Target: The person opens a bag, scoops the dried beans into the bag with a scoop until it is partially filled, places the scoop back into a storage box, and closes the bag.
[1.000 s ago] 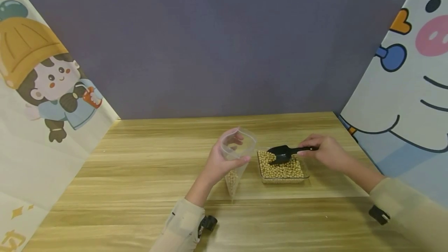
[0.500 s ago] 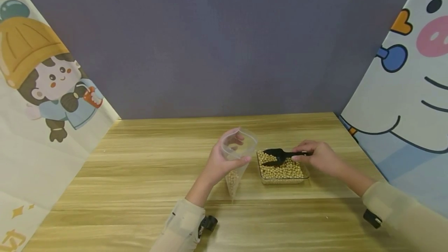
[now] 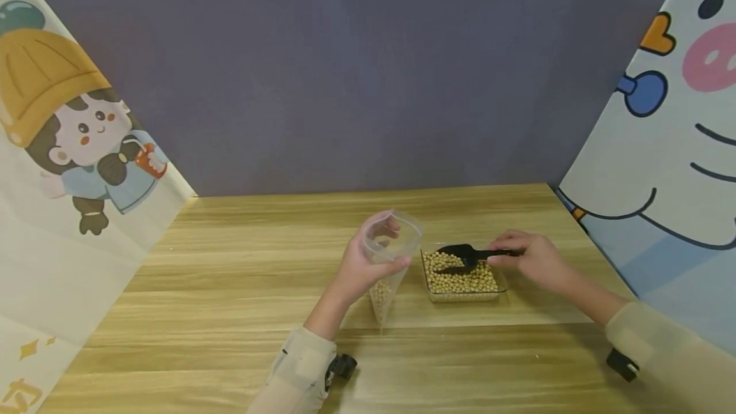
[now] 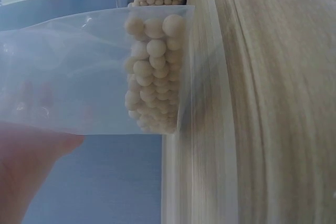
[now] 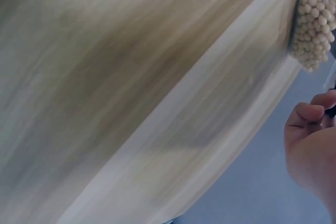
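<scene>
My left hand grips a clear plastic bag near its top, thumb in front and fingers behind, and the bag's mouth stands wide and round. Soybeans fill the bottom of that bag, which reaches down close to the table. On the right, my right hand pinches the handle of a black scoop. The scoop's head lies in the soybeans of a clear rectangular container. In the right wrist view, only the thumb side of the right hand shows at the edge.
Both hands work over a wood-grain table. A dark grey partition rises along its back edge. Cartoon-printed panels stand at the left and right. The container sits just right of the bag.
The scoop first slid left through the soybeans, then drew back a little to the right with my right hand. My left hand and the bag have stayed put.
</scene>
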### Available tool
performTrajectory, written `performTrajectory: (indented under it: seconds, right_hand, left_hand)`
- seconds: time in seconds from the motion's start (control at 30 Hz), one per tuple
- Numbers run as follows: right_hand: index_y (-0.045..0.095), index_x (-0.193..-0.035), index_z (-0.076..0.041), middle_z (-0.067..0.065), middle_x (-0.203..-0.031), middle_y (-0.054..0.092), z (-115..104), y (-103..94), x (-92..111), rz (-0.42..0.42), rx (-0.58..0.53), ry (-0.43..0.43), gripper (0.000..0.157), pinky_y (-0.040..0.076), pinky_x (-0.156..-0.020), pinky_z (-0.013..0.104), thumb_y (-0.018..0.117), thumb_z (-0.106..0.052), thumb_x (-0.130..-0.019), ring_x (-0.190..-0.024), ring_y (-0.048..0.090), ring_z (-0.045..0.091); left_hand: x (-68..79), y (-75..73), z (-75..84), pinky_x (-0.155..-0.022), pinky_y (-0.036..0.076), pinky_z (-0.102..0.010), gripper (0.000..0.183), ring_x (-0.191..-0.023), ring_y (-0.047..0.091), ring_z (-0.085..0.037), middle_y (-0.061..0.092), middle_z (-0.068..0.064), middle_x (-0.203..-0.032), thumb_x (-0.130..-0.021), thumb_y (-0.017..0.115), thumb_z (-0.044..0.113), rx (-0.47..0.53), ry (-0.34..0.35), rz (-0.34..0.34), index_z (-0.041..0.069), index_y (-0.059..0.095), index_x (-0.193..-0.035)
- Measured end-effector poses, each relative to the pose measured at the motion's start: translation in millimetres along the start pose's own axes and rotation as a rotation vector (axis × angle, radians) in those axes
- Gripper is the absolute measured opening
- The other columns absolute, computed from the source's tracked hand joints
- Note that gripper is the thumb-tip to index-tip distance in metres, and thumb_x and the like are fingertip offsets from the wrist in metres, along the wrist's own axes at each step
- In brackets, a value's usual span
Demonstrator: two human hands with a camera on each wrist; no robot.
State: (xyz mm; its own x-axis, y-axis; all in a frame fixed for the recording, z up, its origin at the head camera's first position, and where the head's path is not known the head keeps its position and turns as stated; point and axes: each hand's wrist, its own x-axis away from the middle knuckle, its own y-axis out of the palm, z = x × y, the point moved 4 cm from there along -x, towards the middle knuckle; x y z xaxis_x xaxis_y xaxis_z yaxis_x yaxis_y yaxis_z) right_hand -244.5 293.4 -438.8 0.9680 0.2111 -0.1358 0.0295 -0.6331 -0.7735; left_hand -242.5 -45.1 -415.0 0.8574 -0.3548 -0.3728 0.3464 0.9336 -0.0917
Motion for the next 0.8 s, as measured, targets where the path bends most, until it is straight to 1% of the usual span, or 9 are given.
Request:
performTrajectory:
  seconds: [0.13,0.2,0.23,0.33,0.43,0.53,0.63,0.73,0.8]
  right_hand:
    - [0.082,-0.117,-0.011,0.009,-0.117,0.076,2,-5.5,5,0.015,-0.008,-0.017,0.029,0.056,-0.074,0.023,0.082,-0.030,-0.094,-0.099,0.064,0.001]
    - [0.082,-0.117,-0.011,0.009,-0.117,0.076,3,-7.7,8,0.015,-0.013,-0.016,0.029,0.055,-0.073,0.022,0.082,-0.029,-0.094,-0.096,0.061,-0.004]
    - [0.082,-0.118,-0.011,0.009,-0.117,0.076,4,-8.5,9,0.012,-0.011,-0.012,0.030,0.055,-0.073,0.022,0.082,-0.029,-0.094,-0.096,0.061,-0.004]
    - [0.081,-0.121,-0.010,0.011,-0.121,0.075,7,-10.0,12,0.004,-0.001,0.018,0.034,0.055,-0.075,0.022,0.081,-0.032,-0.095,-0.103,0.064,0.007]
    - [0.080,-0.124,-0.012,0.011,-0.127,0.074,12,-12.0,14,0.001,0.007,0.055,0.039,0.056,-0.079,0.020,0.081,-0.038,-0.094,-0.108,0.063,0.005]
    - [0.079,-0.125,-0.014,0.010,-0.129,0.073,15,-15.5,15,0.002,-0.009,0.073,0.040,0.057,-0.081,0.019,0.079,-0.041,-0.095,-0.105,0.056,-0.010]
    - [0.078,-0.126,-0.015,0.010,-0.131,0.071,14,-21.0,15,0.009,-0.026,0.085,0.039,0.057,-0.081,0.019,0.078,-0.041,-0.097,-0.105,0.052,-0.015]
    - [0.078,-0.127,-0.013,0.012,-0.132,0.070,8,-28.3,12,0.021,-0.045,0.077,0.037,0.057,-0.077,0.020,0.076,-0.037,-0.099,-0.103,0.052,-0.014]
    - [0.077,-0.127,-0.011,0.014,-0.131,0.069,3,-33.4,10,0.028,-0.049,0.072,0.037,0.056,-0.074,0.022,0.075,-0.036,-0.100,-0.102,0.058,-0.004]
  left_hand:
    - [0.1,-0.7,-1.5,-0.121,0.044,-0.063,0.086,-0.132,0.056,-0.042,0.059,-0.024,-0.139,-0.081,0.087,0.005,-0.001,0.000,0.003,0.008,0.046,-0.156]
    - [0.0,-1.0,-2.5,-0.121,0.044,-0.063,0.086,-0.132,0.056,-0.042,0.059,-0.024,-0.139,-0.081,0.086,0.005,-0.001,-0.003,0.003,0.008,0.046,-0.157]
    - [0.0,-1.1,-3.1,-0.122,0.044,-0.063,0.086,-0.133,0.056,-0.043,0.059,-0.023,-0.139,-0.081,0.086,0.005,-0.001,-0.006,0.003,0.009,0.046,-0.157]
    - [-0.4,-1.3,-4.8,-0.122,0.043,-0.064,0.086,-0.134,0.055,-0.045,0.059,-0.023,-0.140,-0.080,0.086,0.005,-0.001,-0.008,-0.003,0.009,0.046,-0.157]
    - [-0.9,-1.0,-4.6,-0.121,0.043,-0.065,0.086,-0.134,0.054,-0.046,0.058,-0.023,-0.140,-0.080,0.086,0.005,0.001,-0.003,-0.006,0.008,0.046,-0.157]
    - [-1.1,-0.6,-3.3,-0.121,0.043,-0.065,0.086,-0.133,0.056,-0.044,0.059,-0.023,-0.139,-0.080,0.086,0.005,0.000,-0.002,-0.006,0.008,0.046,-0.156]
    - [-1.3,-0.3,-2.4,-0.121,0.044,-0.064,0.086,-0.132,0.057,-0.041,0.059,-0.023,-0.139,-0.081,0.086,0.006,-0.004,-0.006,-0.008,0.008,0.046,-0.157]
    - [-1.4,-0.2,-2.0,-0.120,0.045,-0.063,0.086,-0.131,0.057,-0.041,0.059,-0.023,-0.140,-0.081,0.086,0.007,-0.009,-0.010,-0.008,0.008,0.046,-0.157]
    - [-1.4,0.0,-1.8,-0.120,0.045,-0.063,0.086,-0.131,0.057,-0.041,0.059,-0.023,-0.140,-0.081,0.086,0.007,-0.011,-0.012,-0.007,0.009,0.045,-0.157]
